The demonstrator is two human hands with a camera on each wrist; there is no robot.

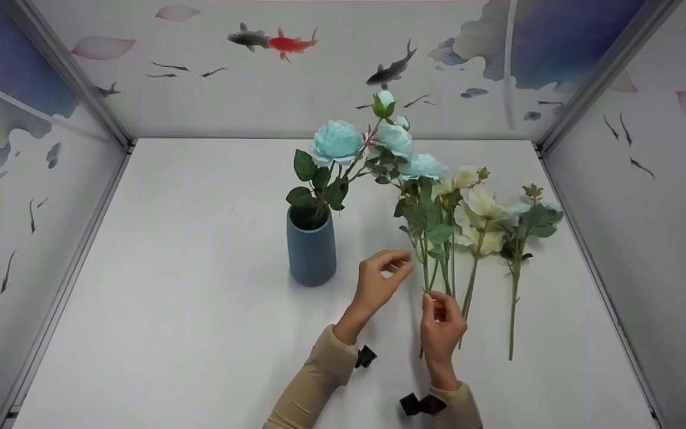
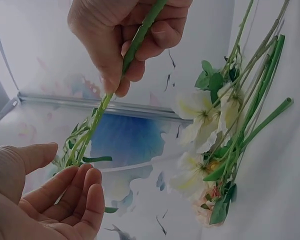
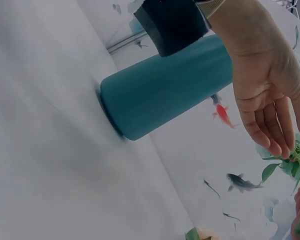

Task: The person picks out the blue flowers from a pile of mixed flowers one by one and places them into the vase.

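My right hand point(image 1: 443, 325) pinches the green stem point(image 2: 140, 42) of a flower with light blue blooms point(image 1: 423, 167) and green leaves. Left of that stem is my left hand point(image 1: 382, 277), its fingers loosely bent and the thumb apart. In the left wrist view, the left fingertips point(image 2: 92, 185) lie close to the thin leafy stalks; whether they touch is hard to tell. A blue vase point(image 1: 312, 256) stands upright to the left, holding a light blue flower point(image 1: 337, 143) that leans right. Where its blooms end and the held flower's begin is unclear.
Right of my hands, pale yellow-white flowers point(image 1: 483, 214) lie on the white table point(image 1: 200, 298). Farther right lies a leafy stem point(image 1: 515, 292) with a bluish bloom. Printed walls point(image 1: 319, 77) with fish enclose the back and sides.
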